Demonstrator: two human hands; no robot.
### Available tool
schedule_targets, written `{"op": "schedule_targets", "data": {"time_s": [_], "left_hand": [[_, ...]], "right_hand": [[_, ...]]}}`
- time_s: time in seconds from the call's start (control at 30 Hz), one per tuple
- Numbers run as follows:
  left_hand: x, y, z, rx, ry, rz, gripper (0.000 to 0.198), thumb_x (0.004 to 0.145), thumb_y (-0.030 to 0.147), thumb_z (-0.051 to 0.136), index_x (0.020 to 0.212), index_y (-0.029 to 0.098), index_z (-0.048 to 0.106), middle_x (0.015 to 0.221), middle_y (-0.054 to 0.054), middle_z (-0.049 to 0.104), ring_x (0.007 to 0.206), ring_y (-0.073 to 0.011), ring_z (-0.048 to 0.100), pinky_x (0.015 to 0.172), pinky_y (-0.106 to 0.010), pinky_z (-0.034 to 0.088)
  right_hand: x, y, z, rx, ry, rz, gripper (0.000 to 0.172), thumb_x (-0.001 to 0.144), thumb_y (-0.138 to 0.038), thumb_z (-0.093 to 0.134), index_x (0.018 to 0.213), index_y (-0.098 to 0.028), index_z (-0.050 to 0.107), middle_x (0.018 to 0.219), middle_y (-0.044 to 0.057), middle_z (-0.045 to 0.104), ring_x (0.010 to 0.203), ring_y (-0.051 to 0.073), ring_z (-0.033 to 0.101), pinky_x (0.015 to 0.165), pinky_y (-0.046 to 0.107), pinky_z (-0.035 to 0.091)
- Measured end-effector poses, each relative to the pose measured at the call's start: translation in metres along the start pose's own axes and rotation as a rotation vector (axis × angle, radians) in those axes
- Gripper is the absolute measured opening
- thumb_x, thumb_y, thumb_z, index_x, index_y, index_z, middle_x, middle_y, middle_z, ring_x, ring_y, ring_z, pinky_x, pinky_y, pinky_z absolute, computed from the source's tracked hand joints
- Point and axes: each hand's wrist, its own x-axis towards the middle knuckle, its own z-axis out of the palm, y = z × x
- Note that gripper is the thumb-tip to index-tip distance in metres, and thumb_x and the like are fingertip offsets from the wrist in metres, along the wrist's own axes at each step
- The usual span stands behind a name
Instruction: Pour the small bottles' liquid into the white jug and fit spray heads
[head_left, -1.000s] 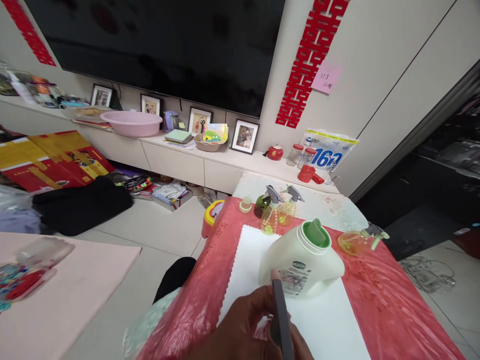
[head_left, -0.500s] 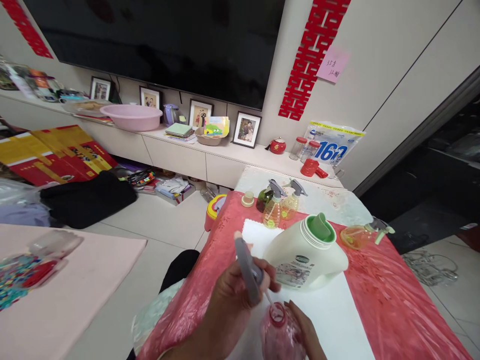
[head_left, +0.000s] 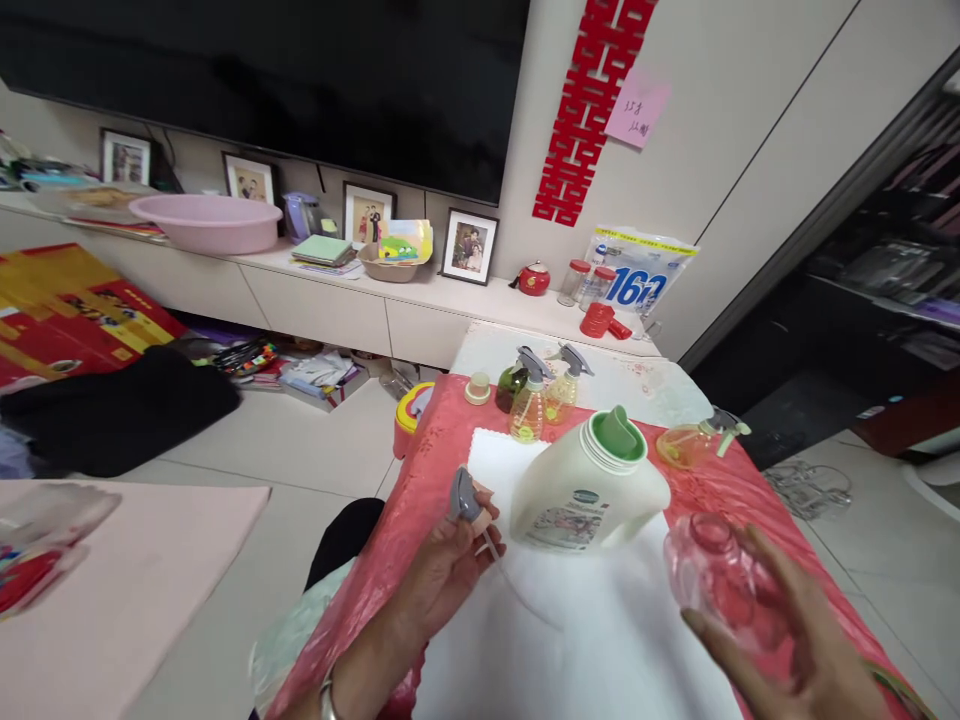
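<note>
My left hand (head_left: 454,560) is closed round a grey spray nozzle (head_left: 466,497), whose thin clear tube (head_left: 517,590) hangs down over the white mat (head_left: 600,640). At the right, my right hand (head_left: 802,620) grips a see-through pink bottle (head_left: 724,570) with its neck open; it is apart from the nozzle and a little blurred. Between the two hands, further back, stands a large cream jug (head_left: 585,500) with a green pouring spout (head_left: 619,435). Its uncapped mouth faces up.
Behind the jug stand several spray bottles (head_left: 528,405) and a pale cap (head_left: 478,388). An amber spray bottle (head_left: 686,445) lies on its side at the right of the red-covered table (head_left: 420,480). Further back, a long cabinet (head_left: 315,300) carries jars, frames and a pink basin (head_left: 210,222).
The nozzle's tube has come out of the bottle's mouth. My right hand has carried the pink bottle to the right, while the left hand with the nozzle has shifted slightly left. The view has turned right.
</note>
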Motion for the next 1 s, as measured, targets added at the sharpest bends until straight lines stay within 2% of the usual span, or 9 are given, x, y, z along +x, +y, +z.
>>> {"op": "schedule_targets", "data": {"time_s": [0.1,0.23,0.3,0.43,0.7,1.0], "left_hand": [[0.002,-0.015,-0.017,0.028,-0.033,-0.034,0.053,0.062,0.043,0.094,0.107,0.026,0.071,0.103,-0.001,0.066,0.083,-0.0129,0.064,0.081,-0.031,0.054],[0.002,-0.018,-0.025,0.066,0.007,-0.069,0.054,0.063,0.043,0.093,0.109,0.027,0.070,0.105,-0.001,0.064,0.085,-0.0134,0.064,0.080,-0.030,0.053],[0.003,-0.017,-0.026,0.074,0.022,-0.080,0.055,0.062,0.043,0.094,0.109,0.027,0.070,0.105,-0.001,0.064,0.085,-0.0133,0.064,0.080,-0.029,0.053],[0.004,-0.018,-0.027,0.081,0.020,-0.085,0.052,0.064,0.042,0.093,0.108,0.028,0.070,0.106,-0.001,0.064,0.086,-0.0132,0.064,0.080,-0.030,0.052],[0.003,-0.018,-0.023,0.100,0.035,-0.099,0.053,0.061,0.043,0.095,0.105,0.027,0.070,0.105,-0.001,0.064,0.084,-0.0128,0.063,0.079,-0.030,0.050],[0.003,-0.016,-0.018,0.108,0.046,-0.108,0.054,0.059,0.045,0.095,0.104,0.026,0.070,0.103,0.000,0.064,0.083,-0.0124,0.063,0.078,-0.030,0.049]], "right_hand": [[0.037,-0.011,-0.015,-0.088,0.107,-0.150,0.081,0.091,-0.074,0.057,0.154,-0.025,0.042,0.139,0.008,0.053,0.118,0.034,0.058,0.098,0.049,0.052],[0.076,-0.033,-0.022,-0.151,0.192,-0.365,0.068,0.100,-0.060,0.052,0.154,-0.021,0.042,0.141,0.011,0.049,0.127,0.034,0.050,0.108,0.049,0.043],[0.091,-0.040,-0.024,-0.182,0.194,-0.472,0.065,0.101,-0.055,0.052,0.155,-0.020,0.041,0.141,0.014,0.048,0.128,0.035,0.049,0.109,0.051,0.041],[0.114,-0.045,-0.027,-0.287,0.210,-0.660,0.062,0.101,-0.049,0.051,0.153,-0.017,0.041,0.139,0.016,0.049,0.121,0.037,0.053,0.101,0.052,0.043],[0.130,-0.049,-0.034,-0.566,0.206,-0.762,0.050,0.100,-0.036,0.051,0.145,-0.016,0.044,0.139,0.014,0.051,0.120,0.036,0.054,0.092,0.044,0.045],[0.132,-0.062,-0.040,-0.638,0.203,-0.776,0.044,0.100,-0.032,0.049,0.142,-0.020,0.043,0.139,0.011,0.052,0.121,0.034,0.054,0.093,0.043,0.044]]}}
